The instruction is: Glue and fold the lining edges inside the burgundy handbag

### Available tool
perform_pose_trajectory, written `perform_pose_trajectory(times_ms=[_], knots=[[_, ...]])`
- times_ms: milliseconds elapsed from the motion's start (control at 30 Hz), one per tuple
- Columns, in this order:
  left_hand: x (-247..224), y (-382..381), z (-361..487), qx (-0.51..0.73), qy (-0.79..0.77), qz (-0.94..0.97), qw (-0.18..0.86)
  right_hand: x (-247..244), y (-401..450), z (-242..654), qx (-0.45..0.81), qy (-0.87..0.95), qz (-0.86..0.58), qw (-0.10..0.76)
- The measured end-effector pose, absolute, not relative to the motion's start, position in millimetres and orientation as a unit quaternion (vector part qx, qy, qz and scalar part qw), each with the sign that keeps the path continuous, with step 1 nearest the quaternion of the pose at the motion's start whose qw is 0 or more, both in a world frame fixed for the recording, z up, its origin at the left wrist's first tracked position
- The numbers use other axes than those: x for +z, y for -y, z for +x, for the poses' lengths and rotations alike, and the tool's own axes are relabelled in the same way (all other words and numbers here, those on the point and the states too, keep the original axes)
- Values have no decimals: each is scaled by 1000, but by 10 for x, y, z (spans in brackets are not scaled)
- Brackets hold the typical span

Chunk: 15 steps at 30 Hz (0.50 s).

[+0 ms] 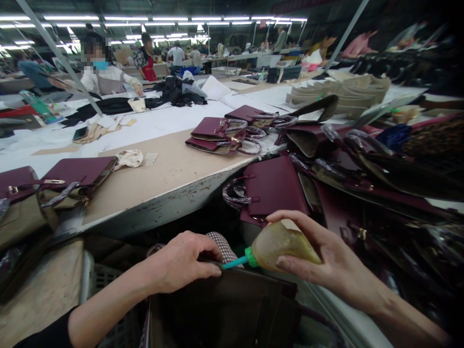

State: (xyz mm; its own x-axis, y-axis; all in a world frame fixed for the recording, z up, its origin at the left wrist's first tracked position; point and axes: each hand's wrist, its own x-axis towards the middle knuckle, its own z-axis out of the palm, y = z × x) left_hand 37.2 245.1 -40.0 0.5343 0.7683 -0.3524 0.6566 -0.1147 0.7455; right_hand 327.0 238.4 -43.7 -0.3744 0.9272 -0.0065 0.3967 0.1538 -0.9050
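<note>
A dark bag (pixel 217 304) with a brown-olive lining stands in front of me at the bottom. My left hand (pixel 184 261) pinches its upper edge between thumb and fingers. Wrapped round a yellowish squeeze bottle (pixel 281 244) is my right hand (pixel 319 251), with the thumb below and the fingers above. The bottle has a green collar (pixel 250 257) and a thin blue nozzle (pixel 235 263). It lies tilted to the left, and the nozzle tip is at the bag's edge beside my left fingertips. Whether anything comes out of the tip is too small to tell.
Maroon handbags (pixel 213 129) lie on the long table (pixel 152 179), more at its left end. A large pile of maroon bags (pixel 275 186) is close on the right. Across the table a masked person (pixel 108 79) works by black cloth (pixel 177 91). A crate (pixel 105 278) stands low left.
</note>
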Motion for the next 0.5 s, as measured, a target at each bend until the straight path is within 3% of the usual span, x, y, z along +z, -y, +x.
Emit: perform_pose_trajectory(times_ms=[300, 500], knots=[[-461, -2466, 367, 64, -457, 771, 438, -498, -2450, 3257, 504, 616, -488, 359], [-444, -2427, 309, 77, -475, 748, 456, -486, -2785, 3575, 557, 379, -474, 567]])
